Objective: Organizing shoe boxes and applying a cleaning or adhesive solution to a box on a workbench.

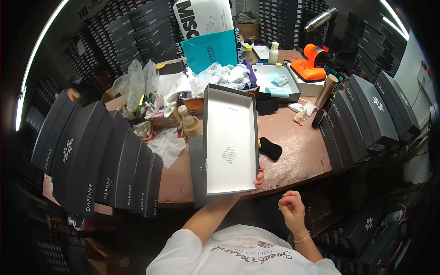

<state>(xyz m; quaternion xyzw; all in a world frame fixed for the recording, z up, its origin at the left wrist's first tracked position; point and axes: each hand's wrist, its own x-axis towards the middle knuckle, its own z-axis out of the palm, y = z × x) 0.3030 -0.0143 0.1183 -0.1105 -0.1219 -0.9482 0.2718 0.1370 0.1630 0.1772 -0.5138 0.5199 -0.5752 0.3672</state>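
My left hand reaches under a shallow dark-grey shoe box lid and grips it, its fingers curled round the lower right edge. The lid is tilted up, its white inside facing me with small print on it. Behind its left side, a dark-grey box part lies on the table, mostly hidden. My right hand hovers apart from the lid, just off the table's front edge. Its fingers are curled in, and nothing shows in them. Right of the lid lies a black brush-like object with a yellow part.
Dark-grey shoe boxes stand in rows at left, more boxes at right. On the pink table are a bottle, a carton of crumpled white paper, an orange tape dispenser and a grey tray.
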